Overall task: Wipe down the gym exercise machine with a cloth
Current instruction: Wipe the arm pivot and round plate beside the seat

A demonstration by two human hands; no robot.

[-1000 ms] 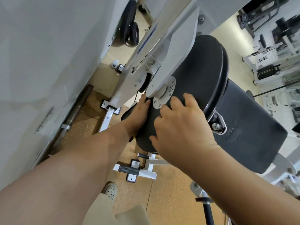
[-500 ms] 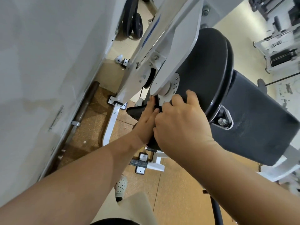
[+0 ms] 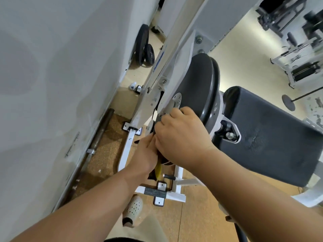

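Observation:
The gym machine has a white slanted frame (image 3: 167, 67), a black round disc (image 3: 197, 84) with a white hub, and a black padded seat (image 3: 262, 137). My right hand (image 3: 181, 137) lies on the disc's lower edge just below the hub, with its fingers curled over the rim. Tucked under and left of it, my left hand (image 3: 145, 156) reaches behind the disc, its fingers hidden. A dark cloth with a yellow part (image 3: 157, 172) hangs out below that hand.
A grey wall (image 3: 52, 67) stands close on the left, with a steel bar (image 3: 99, 137) lying along its foot. Black weight plates (image 3: 143, 48) lean further back. The machine's white base foot (image 3: 157, 193) and my shoe (image 3: 134, 208) are on the cork floor. Other machines stand at the upper right.
My left hand has slid down from beside the hub to under my right hand. The right hand has shifted slightly toward the disc's lower edge. A yellow bit of cloth now shows.

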